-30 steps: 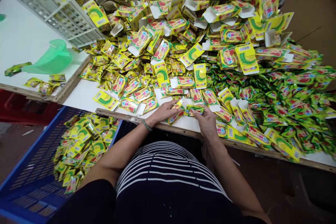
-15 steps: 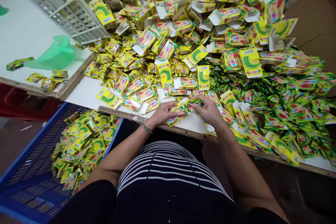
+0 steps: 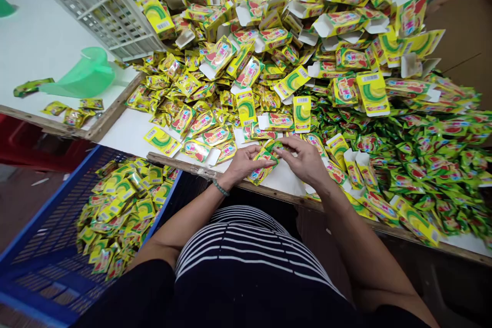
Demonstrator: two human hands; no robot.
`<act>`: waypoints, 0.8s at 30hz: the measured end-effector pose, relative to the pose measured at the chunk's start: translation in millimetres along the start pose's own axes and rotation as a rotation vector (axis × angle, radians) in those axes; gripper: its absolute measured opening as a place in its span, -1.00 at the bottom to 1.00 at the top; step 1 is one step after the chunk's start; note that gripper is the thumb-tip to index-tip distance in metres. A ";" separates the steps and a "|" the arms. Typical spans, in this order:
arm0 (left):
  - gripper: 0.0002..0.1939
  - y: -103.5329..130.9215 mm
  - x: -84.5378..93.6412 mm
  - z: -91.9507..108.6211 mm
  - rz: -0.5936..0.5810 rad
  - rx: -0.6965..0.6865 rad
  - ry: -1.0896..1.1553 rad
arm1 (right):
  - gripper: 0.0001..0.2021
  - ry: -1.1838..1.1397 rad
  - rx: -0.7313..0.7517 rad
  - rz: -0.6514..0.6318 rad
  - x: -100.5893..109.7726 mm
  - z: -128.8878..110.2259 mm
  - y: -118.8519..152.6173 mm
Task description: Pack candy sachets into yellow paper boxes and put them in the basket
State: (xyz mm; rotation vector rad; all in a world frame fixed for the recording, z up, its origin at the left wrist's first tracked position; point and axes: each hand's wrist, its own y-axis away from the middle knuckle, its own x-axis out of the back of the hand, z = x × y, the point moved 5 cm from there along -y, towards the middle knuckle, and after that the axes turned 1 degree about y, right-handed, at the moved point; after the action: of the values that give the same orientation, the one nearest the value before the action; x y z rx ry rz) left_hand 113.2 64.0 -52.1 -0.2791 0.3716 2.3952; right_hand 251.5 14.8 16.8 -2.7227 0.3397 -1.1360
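My left hand (image 3: 243,165) is closed on a small yellow and green box (image 3: 259,170), which tilts over the table's front edge. My right hand (image 3: 303,158) pinches a green packet (image 3: 273,146) at the upper end of that box, and the packet looks partly inside it. Around my hands lie flat yellow boxes, some with open white flaps. To the right spreads a heap of green packets (image 3: 418,154); behind my hands is a heap of yellow packets (image 3: 188,84).
Many open boxes (image 3: 338,23) are piled at the back. A white basket (image 3: 100,7) and a green scoop (image 3: 82,77) stand at the left. Below the table's wooden edge (image 3: 180,165), a blue crate (image 3: 46,246) holds many filled-looking boxes.
The green packet has moved left and down into the upper end of the box, with my right fingers following it. The whole view has shifted slightly.
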 end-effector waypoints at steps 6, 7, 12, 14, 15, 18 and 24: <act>-0.57 5.2 1.8 6.0 0.019 -0.063 -0.046 | -0.81 -0.062 -0.057 0.005 -1.9 -1.5 3.0; -0.57 6.6 1.6 6.2 0.016 -0.054 -0.049 | -0.82 -0.052 -0.047 -0.031 -3.8 -3.4 2.8; -0.55 12.6 -0.8 3.0 0.006 0.006 -0.006 | -0.78 0.076 0.017 -0.095 -8.3 -16.0 2.8; -0.55 14.1 -1.6 0.6 0.026 0.019 0.022 | -0.76 0.116 0.038 -0.097 -12.3 -19.4 3.6; -0.55 14.9 -2.3 -0.8 0.034 0.026 0.043 | -0.75 0.129 0.049 -0.103 -15.3 -20.4 4.4; -0.58 17.7 -4.8 -4.5 0.053 0.042 0.114 | -0.70 0.154 0.063 -0.129 -25.4 -20.3 8.9; -0.56 18.0 -4.0 -0.8 0.114 0.036 0.211 | -0.64 0.049 0.025 -0.003 -28.6 -17.1 25.3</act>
State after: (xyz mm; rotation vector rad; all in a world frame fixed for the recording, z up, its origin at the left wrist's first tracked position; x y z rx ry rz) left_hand 104.3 48.3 -48.2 -0.5089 0.5397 2.4744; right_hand 216.1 -2.8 3.1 -2.6782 0.3256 -1.2013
